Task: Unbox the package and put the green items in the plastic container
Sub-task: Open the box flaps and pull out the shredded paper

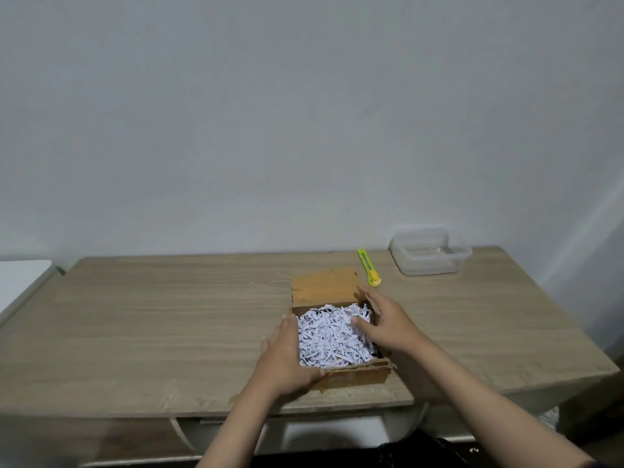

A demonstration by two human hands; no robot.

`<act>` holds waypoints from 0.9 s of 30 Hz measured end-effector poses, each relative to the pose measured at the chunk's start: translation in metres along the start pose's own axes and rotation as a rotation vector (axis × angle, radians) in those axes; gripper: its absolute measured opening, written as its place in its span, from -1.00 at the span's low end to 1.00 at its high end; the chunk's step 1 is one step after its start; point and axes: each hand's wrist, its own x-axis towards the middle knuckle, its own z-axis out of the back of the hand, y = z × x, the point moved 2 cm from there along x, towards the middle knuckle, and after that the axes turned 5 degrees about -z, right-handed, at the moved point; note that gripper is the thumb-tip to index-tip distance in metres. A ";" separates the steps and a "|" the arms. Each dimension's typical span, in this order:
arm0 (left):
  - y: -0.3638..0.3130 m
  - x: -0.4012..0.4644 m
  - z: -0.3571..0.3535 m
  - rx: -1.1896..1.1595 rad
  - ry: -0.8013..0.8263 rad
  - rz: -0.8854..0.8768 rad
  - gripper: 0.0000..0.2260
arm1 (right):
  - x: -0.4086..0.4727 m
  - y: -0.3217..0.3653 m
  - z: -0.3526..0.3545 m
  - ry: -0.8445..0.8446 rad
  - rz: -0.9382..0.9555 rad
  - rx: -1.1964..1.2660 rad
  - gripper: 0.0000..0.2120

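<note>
An open cardboard box (354, 374) sits near the table's front edge, its far flap (324, 287) folded back flat. White shredded paper (332, 336) fills it, and no green items show inside. My left hand (287, 354) holds the box's left side, thumb hooked over the near rim. My right hand (381, 320) lies over the right wall, its fingers straight and its thumb touching the shreds. The clear plastic container (429, 251) stands empty at the back right.
A green and yellow utility knife (368, 267) lies between the box and the container. The wooden table (152, 325) stands against a plain wall. A white surface (20, 278) adjoins it at the far left.
</note>
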 end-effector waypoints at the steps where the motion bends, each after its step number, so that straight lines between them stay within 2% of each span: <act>1: -0.006 0.004 0.001 0.028 -0.019 -0.019 -0.03 | -0.002 0.004 0.003 -0.023 0.041 -0.028 -0.37; 4: -0.025 0.016 0.004 -0.100 -0.116 -0.137 -0.18 | -0.003 0.010 0.001 0.042 0.153 -0.078 -0.39; 7: -0.035 0.028 0.002 -0.059 -0.037 -0.152 -0.31 | 0.003 0.012 -0.007 0.230 0.141 -0.218 -0.32; 11: -0.035 0.039 -0.010 0.135 0.137 -0.126 -0.21 | 0.013 0.007 -0.018 0.376 0.066 -0.403 -0.04; 14: -0.033 0.044 -0.015 0.251 0.235 -0.073 -0.13 | 0.015 0.004 -0.026 0.428 0.054 -0.542 0.04; 18: -0.035 0.048 -0.014 0.291 0.287 -0.030 -0.12 | 0.016 0.008 -0.029 0.443 0.072 -0.646 -0.03; 24: -0.037 0.054 -0.009 0.361 0.328 -0.025 -0.31 | 0.022 0.012 -0.029 0.459 0.143 -0.726 -0.17; 27: -0.036 0.056 -0.009 0.400 0.351 -0.034 -0.33 | 0.024 0.010 -0.030 0.443 0.190 -0.750 -0.23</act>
